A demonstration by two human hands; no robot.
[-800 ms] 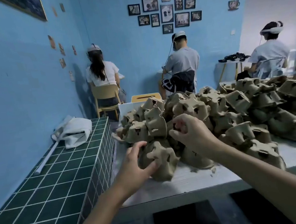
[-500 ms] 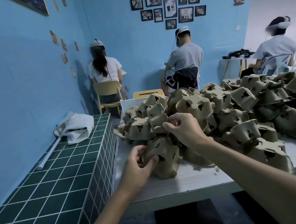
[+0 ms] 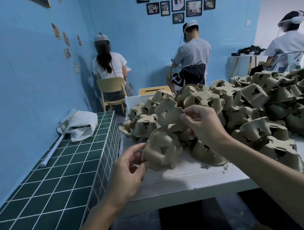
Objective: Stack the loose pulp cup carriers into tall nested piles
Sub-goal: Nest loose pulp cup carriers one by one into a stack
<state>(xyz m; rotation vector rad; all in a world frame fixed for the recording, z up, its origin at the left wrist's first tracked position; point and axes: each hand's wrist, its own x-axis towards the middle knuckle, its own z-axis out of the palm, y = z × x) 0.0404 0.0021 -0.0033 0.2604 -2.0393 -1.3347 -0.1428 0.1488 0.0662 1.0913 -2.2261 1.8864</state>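
Two carriers (image 3: 168, 114) (image 3: 160, 151) held, one in each of two hands (image 3: 203, 126) (image 3: 127, 170).

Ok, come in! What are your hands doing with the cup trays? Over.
Left hand grips one carrier at its edge. Right hand pinches another carrier, lifted above the heap. Neither nested yet. Nothing in the way.

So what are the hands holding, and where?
Left hand pinches one pulp carrier by its left rim; right hand pinches another carrier by its right edge.
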